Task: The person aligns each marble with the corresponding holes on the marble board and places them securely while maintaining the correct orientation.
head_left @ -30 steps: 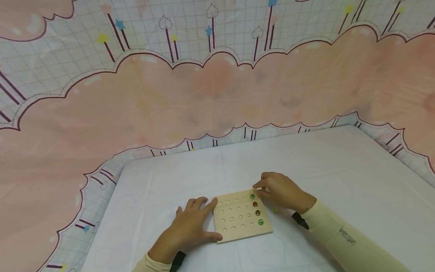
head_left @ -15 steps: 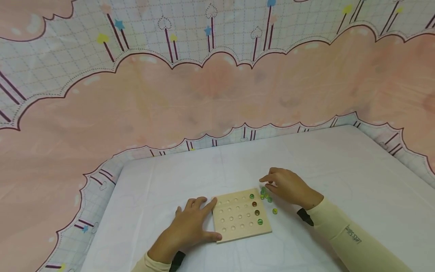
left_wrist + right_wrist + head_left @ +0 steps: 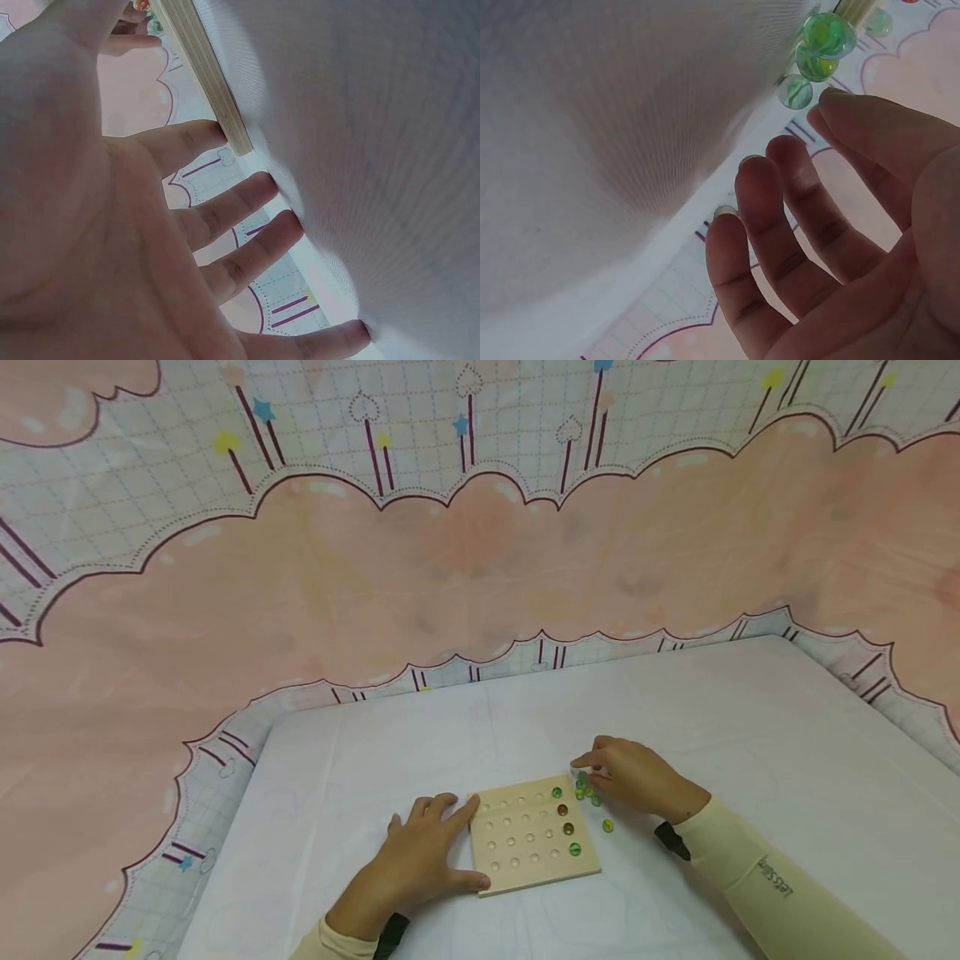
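A pale wooden board (image 3: 521, 852) with rows of round dimples lies on the table. Down its right column sit a green marble (image 3: 557, 792), two brownish marbles (image 3: 562, 810) and another green marble (image 3: 575, 849). My left hand (image 3: 412, 864) has its fingers spread, with the thumb and index fingertip touching the board's left side. Beside the upper right corner is a cluster of green and yellow marbles (image 3: 588, 792). Over it hovers my right hand (image 3: 641, 781), fingers loosely bent. In the right wrist view its thumb and fingers are apart, close to green marbles (image 3: 829, 35), with nothing between them.
A lone yellow marble (image 3: 607, 826) lies right of the board. White cloth covers the table (image 3: 405, 743). Behind it hangs a pink and white patterned curtain (image 3: 480, 577). Both forearms wear cream sleeves (image 3: 780, 877).
My right hand moved right and away from the board's upper right corner, uncovering the marble cluster, then dipped slightly back toward it. My left hand and the board have stayed in place.
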